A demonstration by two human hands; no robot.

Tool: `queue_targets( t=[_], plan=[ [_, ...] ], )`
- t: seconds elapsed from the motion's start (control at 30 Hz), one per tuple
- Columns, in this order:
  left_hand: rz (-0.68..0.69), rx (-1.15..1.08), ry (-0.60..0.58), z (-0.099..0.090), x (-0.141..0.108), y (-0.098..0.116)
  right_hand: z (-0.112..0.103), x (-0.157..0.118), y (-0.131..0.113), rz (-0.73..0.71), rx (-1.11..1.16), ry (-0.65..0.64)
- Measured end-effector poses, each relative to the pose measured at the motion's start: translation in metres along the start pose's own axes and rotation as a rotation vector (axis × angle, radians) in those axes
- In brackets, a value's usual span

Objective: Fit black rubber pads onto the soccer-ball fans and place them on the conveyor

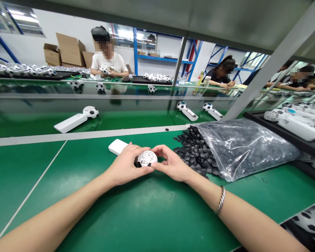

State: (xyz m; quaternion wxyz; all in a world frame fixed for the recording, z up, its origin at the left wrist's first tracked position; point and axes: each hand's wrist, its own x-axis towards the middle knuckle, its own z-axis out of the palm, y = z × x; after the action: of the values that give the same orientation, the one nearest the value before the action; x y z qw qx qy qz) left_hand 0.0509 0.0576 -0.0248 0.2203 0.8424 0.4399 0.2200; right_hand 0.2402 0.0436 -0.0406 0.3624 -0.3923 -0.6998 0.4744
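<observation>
Fingers [145, 170] of left hand [124, 162] and right hand [175, 167] clamped on ball [148, 156], bag [249, 150] spilling black pieces [196, 154], tray [267, 125] of white parts [301, 126]

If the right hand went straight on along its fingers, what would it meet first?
The white openwork ball, which the right hand appears to touch; beyond it, the left hand. Exact depth is hard to judge.

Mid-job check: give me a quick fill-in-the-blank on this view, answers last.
The left hand and right hand touch a ball whose openwork is coloured ____.
The loose pieces heaped beside the plastic bag are coloured ____.
The bracelet is on the ____ arm.
The worktop is coloured ____.
Missing words: white; black; right; green.
</observation>
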Motion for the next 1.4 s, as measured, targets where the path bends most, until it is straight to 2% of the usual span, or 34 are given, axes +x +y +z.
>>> queue_targets(
  t=[0.13,0.2,0.23,0.27,0.33,0.4,0.47,0.6,0.77,0.87,0.93,1.03,1.13,1.3,1.4],
  plan=[
    [0.011,-0.050,-0.019,-0.003,0.001,0.002,-0.008,0.009,0.001,-0.038,-0.061,-0.045],
    [0.032,-0.064,-0.069,-0.005,0.002,0.001,-0.024,0.025,0.006,-0.024,-0.254,-0.022],
    [0.044,-0.068,-0.092,-0.005,0.002,0.000,-0.035,0.036,0.010,-0.002,-0.388,0.027],
    [0.054,-0.070,-0.101,-0.005,0.001,-0.001,-0.047,0.048,0.014,0.044,-0.592,0.138],
    [0.056,-0.064,-0.081,-0.003,0.001,-0.003,-0.070,0.072,0.025,0.092,-0.748,0.264],
    [0.039,-0.052,-0.053,0.000,0.000,-0.006,-0.086,0.091,0.035,0.114,-0.838,0.293],
    [0.014,-0.043,-0.053,0.002,-0.001,-0.007,-0.091,0.104,0.042,0.120,-0.907,0.265],
    [-0.002,-0.024,-0.133,-0.004,-0.003,-0.006,-0.086,0.111,0.046,0.120,-1.005,0.199],
    [-0.103,-0.107,-0.267,-0.011,-0.005,0.002,-0.085,0.100,0.033,0.111,-1.006,0.174],
    [-0.130,-0.182,-0.238,-0.008,-0.005,0.005,-0.075,0.077,0.017,0.093,-0.929,0.141],
    [-0.111,-0.205,-0.226,-0.007,-0.005,0.003,-0.061,0.054,0.004,0.066,-0.796,0.111],
    [-0.040,-0.238,-0.320,-0.012,-0.003,-0.005,-0.037,0.016,-0.013,-0.066,-0.439,0.099],
    [0.027,-0.269,-0.400,-0.019,-0.002,-0.014,-0.022,-0.007,-0.021,-0.168,-0.358,0.112],
    [0.046,-0.279,-0.382,-0.020,-0.002,-0.016,-0.013,-0.012,-0.017,-0.122,-0.254,0.147],
    [0.056,-0.277,-0.371,-0.018,-0.002,-0.014,-0.009,-0.010,-0.016,-0.204,-0.298,0.093]
  ],
)
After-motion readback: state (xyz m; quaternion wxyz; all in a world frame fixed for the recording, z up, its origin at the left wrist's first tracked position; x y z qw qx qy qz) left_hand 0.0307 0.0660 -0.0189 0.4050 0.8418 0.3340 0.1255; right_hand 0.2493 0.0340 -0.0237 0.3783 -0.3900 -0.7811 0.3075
